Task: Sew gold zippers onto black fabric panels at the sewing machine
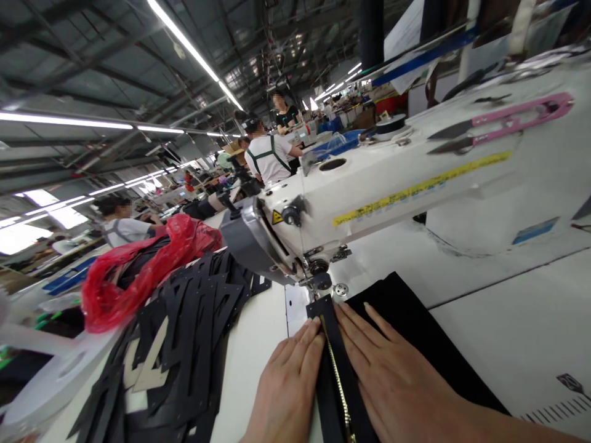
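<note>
A black strip (pixel 327 369) with a gold zipper (pixel 339 384) runs under the needle area of a white sewing machine (pixel 392 178). My left hand (pixel 290 381) lies flat along the strip's left edge, fingertips near the presser foot. On the right side, my right hand (pixel 392 369) rests with its fingers stretched out on the strip and on a wider black fabric piece (pixel 415 326). Neither hand wraps round anything. The strip's near end runs out of the bottom of the view between my hands.
Many black cut pieces (pixel 189 332) are heaped left of the machine, beside a red plastic bag (pixel 138 271). Pink-handled snips (pixel 503 123) lie on the machine's arm. Several people sit or stand farther back among other machines.
</note>
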Tool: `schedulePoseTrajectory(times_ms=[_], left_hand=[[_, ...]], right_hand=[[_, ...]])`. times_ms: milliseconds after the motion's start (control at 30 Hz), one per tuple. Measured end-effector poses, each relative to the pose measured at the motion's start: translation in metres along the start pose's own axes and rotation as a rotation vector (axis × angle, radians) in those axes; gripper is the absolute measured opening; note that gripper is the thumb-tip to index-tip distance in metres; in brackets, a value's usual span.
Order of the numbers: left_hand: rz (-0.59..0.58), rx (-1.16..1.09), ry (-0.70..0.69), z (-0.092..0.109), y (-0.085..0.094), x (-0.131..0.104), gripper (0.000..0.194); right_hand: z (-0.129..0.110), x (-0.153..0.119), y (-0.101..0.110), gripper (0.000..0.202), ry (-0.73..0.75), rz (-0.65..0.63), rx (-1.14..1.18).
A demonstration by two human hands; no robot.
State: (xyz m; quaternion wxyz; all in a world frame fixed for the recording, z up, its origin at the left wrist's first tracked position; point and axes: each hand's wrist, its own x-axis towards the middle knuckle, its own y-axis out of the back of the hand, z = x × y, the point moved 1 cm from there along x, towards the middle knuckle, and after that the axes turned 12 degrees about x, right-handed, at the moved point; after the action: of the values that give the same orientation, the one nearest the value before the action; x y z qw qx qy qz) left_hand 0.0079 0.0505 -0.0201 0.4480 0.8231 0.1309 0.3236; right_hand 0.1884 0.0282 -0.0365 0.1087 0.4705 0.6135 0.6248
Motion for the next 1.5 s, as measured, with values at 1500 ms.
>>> schedulePoseTrajectory(times_ms=[1500], left_hand=[[-0.046, -0.112, 0.175, -0.001, -0.021, 0.034, 0.025]], right_hand=[[0.032, 0.031, 0.006, 0.072, 0.281, 0.046, -0.179]])
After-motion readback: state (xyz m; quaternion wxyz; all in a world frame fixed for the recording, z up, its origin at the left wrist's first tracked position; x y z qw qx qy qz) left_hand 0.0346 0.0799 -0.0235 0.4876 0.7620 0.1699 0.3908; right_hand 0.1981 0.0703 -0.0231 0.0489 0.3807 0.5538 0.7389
